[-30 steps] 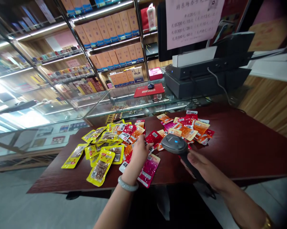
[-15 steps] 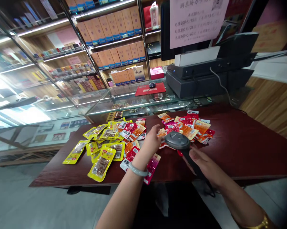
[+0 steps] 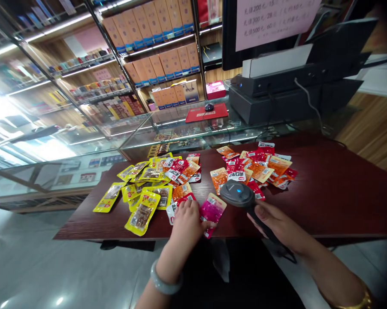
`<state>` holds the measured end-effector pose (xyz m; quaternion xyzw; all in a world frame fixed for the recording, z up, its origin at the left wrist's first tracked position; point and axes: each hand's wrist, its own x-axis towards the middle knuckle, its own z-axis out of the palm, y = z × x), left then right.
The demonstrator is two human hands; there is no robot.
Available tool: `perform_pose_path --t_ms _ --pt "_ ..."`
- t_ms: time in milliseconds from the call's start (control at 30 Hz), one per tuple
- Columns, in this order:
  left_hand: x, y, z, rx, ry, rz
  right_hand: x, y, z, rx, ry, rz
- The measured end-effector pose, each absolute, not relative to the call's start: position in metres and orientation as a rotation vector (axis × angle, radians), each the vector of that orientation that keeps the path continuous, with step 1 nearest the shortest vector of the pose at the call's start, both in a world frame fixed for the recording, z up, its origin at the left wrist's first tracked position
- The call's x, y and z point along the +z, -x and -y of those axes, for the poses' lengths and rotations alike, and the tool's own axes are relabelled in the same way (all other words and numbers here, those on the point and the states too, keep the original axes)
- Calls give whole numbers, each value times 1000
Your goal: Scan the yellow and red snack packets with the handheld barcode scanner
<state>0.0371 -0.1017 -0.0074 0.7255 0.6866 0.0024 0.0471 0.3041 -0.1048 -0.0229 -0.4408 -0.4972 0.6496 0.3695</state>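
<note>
My right hand (image 3: 277, 221) is wrapped round the handle of a dark grey barcode scanner (image 3: 237, 193), whose head shows a small blue light. My left hand (image 3: 187, 221), with a pale bracelet at its wrist, rests over a red and white snack packet (image 3: 171, 212) near the table's front edge. Its thumb is spread away from the fingers and reaches onto a magenta snack packet (image 3: 212, 209). To the left lie several yellow snack packets (image 3: 143, 213). A pile of red and orange snack packets (image 3: 256, 166) lies beyond the scanner.
The packets lie on a dark red table (image 3: 325, 193). Behind it runs a glass counter (image 3: 135, 143) with a red mouse pad (image 3: 193, 115) on it. A dark cash drawer (image 3: 261, 107) and a monitor (image 3: 228, 38) stand at the right rear. Shelves of boxes (image 3: 167, 64) line the back.
My left hand has drawn back from the right-hand pile to the packets near the front edge. The scanner stays in my right hand, and a blue light now shows on it.
</note>
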Motion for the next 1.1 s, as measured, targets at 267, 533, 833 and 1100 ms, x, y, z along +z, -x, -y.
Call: perform_pose_path --t_ms 267,533,833,1100 --pt "-15 -47 79 290 -1953 -2085 -19 -305 111 1686 1136 1219" --pt "-23 -53 65 540 -1835 -2009 -14 -307 111 1651 1183 1256" --pt "-10 -102 7 889 -1792 -1354 -4 -312 109 1687 1252 1075" --pt "8 -1 96 211 -2101 -2373 -4 -294 104 1736 1238 1225"
